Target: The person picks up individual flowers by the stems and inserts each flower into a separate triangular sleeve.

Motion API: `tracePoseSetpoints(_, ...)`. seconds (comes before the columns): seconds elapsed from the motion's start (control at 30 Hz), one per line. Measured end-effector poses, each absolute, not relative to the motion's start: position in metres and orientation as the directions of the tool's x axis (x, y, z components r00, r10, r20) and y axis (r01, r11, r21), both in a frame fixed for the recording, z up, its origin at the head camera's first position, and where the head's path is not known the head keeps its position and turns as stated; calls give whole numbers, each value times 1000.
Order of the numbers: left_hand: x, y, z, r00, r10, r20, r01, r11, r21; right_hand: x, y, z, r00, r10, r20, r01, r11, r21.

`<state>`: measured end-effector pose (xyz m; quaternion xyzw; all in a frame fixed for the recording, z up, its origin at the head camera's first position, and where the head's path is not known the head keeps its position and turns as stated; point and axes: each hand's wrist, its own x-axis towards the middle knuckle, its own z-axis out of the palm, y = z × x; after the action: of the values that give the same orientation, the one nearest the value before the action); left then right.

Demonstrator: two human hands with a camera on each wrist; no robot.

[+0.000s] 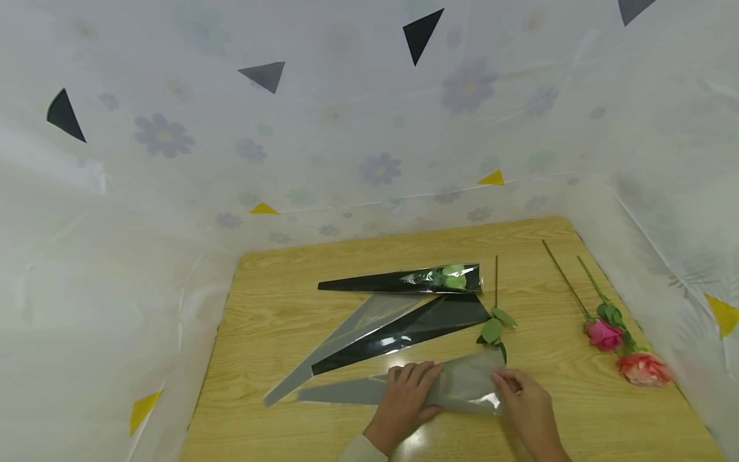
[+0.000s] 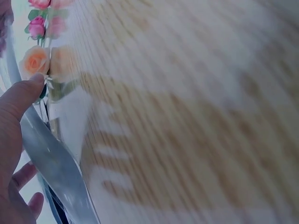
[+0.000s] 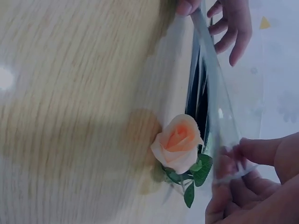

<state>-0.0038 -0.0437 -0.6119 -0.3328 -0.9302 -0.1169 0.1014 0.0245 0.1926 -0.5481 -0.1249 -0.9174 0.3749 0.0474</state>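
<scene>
A grey flower sleeve with a clear front lies across the near part of the table. My left hand holds it around the middle; in the left wrist view the sleeve runs between thumb and fingers. My right hand pinches the clear film at the wide mouth, and in the right wrist view its thumb and fingertips meet over the film's edge. Close by that mouth lies a peach rose. From above, its leaves and stem show, while the bloom is hidden by the sleeve.
A black sleeve with a pale green rose inside lies at the back. Between it and my hands are another black sleeve and a grey sleeve, overlapping. A pink rose and a coral flower lie at the right edge.
</scene>
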Motion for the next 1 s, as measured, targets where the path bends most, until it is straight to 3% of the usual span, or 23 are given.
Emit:
tracePoseSetpoints(0.2,-4,-44,-610,-748,601,282,652,744,143,19,201,-542,-963,133,-236,269,583,-766)
tracePoseSetpoints(0.3,-4,-45,-608,-740,607,291,661,737,142,15,205,-542,-926,67,-371,366,403,-839)
tracePoseSetpoints(0.4,-4,-45,-608,-730,614,300,672,725,151,12,211,-542,-889,-89,-448,429,175,-886)
tracePoseSetpoints(0.53,-5,-46,-608,-717,630,298,689,707,161,9,220,-539,-833,-353,-426,451,12,-893)
tracePoseSetpoints(0.7,-5,-47,-606,-693,653,306,715,677,175,6,223,-538,-729,-564,-388,491,-36,-870)
tracePoseSetpoints(0.83,-5,-49,-602,-681,664,309,727,661,184,6,224,-543,-663,-662,-350,542,-102,-834)
tracePoseSetpoints(1.0,-6,-51,-598,-678,670,303,729,666,158,4,226,-545,-629,-721,-290,571,-175,-802)
